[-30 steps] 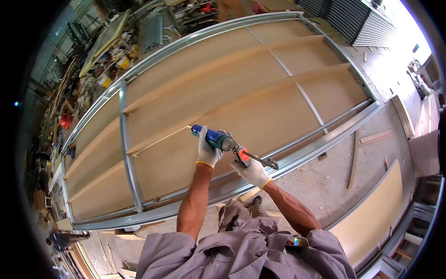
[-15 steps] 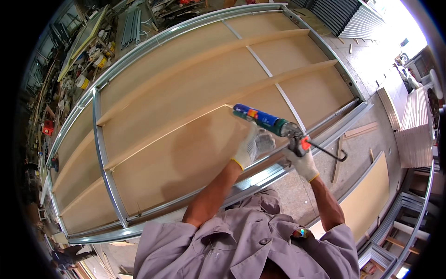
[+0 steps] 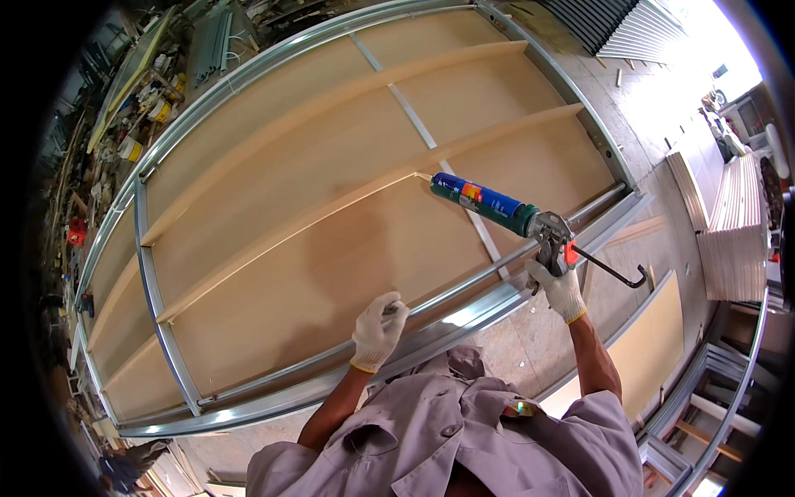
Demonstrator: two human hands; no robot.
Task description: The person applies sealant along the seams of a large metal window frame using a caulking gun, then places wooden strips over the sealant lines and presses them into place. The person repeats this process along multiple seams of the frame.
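Note:
In my gloved right hand (image 3: pixel 558 286) is a caulking gun (image 3: pixel 550 230), gripped by its handle, with a blue and green sealant tube (image 3: pixel 484 202) in it. Its nozzle (image 3: pixel 423 176) points left and touches the lower edge of a long wooden strip (image 3: pixel 356 195) standing on the panel. A thin pale bead (image 3: pixel 281 242) runs along that edge to the left of the nozzle. My gloved left hand (image 3: pixel 379 333) is by the near metal rail, fingers loosely curled and apart, with nothing seen in it. The brown panel (image 3: pixel 273 331) lies inside a metal frame (image 3: pixel 464 325).
Metal crossbars (image 3: pixel 156 282) and a second wooden strip (image 3: pixel 331 103) divide the panel. Stacked boards (image 3: pixel 733 240) stand at the right, near a loose panel (image 3: pixel 658 344). Clutter and a bucket (image 3: pixel 130 149) lie at far left; another person (image 3: pixel 124 468) is at lower left.
My left hand has drawn back from beneath the gun, toward the lower left. The gun and right hand have shifted right, and the nozzle is farther along the strip.

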